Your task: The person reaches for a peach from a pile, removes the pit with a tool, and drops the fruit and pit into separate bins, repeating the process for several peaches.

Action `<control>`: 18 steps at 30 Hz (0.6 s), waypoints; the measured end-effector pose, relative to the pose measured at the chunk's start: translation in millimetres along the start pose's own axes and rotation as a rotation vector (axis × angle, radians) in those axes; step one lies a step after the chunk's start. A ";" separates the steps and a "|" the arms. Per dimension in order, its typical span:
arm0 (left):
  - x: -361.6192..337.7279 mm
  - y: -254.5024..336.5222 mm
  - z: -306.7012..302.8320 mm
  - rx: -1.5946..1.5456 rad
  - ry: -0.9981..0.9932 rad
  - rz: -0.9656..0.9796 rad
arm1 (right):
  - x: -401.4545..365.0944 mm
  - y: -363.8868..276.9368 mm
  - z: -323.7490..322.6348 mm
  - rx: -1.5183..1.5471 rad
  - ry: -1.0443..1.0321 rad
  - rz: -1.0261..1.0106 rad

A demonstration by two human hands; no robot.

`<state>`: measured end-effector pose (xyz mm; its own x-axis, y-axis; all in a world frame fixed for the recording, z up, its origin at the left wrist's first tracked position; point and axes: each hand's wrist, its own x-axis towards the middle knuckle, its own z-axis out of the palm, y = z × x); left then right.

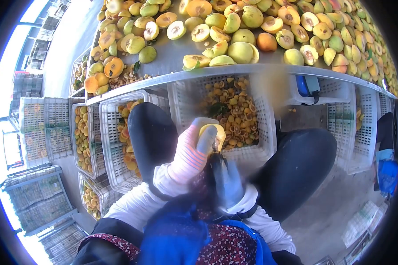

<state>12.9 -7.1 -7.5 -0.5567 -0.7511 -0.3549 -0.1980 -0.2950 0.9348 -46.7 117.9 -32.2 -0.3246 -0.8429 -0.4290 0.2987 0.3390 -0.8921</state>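
My left hand [189, 152], in a pink-striped glove with grey fingertips, is closed around a yellow peach half [220, 133] above my lap. Just below the fruit is my right hand [229, 182], in a blue-grey glove and blurred by motion. Its fingers are wrapped around a small dark tool [215, 162], whose tip meets the lower edge of the peach. The exact kind of tool is hidden by the hand. Under both hands stands a white crate [264, 126] holding many yellow peach pieces [236, 110].
A metal-edged table [163, 78] piled with halved peaches [243, 52] runs across the front. White crates of peaches [85, 141] stand at left. My knees flank the middle crate. At right are more crates [365, 132] and part of another person [387, 170]. A blurred piece [272, 86] hangs in mid-air.
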 end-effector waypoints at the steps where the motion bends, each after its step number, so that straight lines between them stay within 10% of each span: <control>1: -1.7 -5.0 1.8 0.038 0.053 0.045 | 1.2 -6.0 -2.6 0.028 -0.052 0.043; 5: -1.7 -17.2 2.4 0.213 0.104 0.253 | 4.3 -22.9 -12.7 0.206 -0.203 0.187; 12: 22.4 10.2 -22.7 0.028 -0.337 -0.255 | 6.7 -27.2 -14.8 0.579 -0.269 0.452; 18: 15.7 -2.2 -6.6 0.308 -0.182 0.111 | 8.2 1.4 -17.4 1.143 -0.467 0.671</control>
<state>10.0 -22.2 -15.2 -0.7173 -0.6431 -0.2682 -0.3462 -0.0051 0.9381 -64.6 118.7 -39.4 0.4253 -0.7942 -0.4341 0.9042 0.3944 0.1642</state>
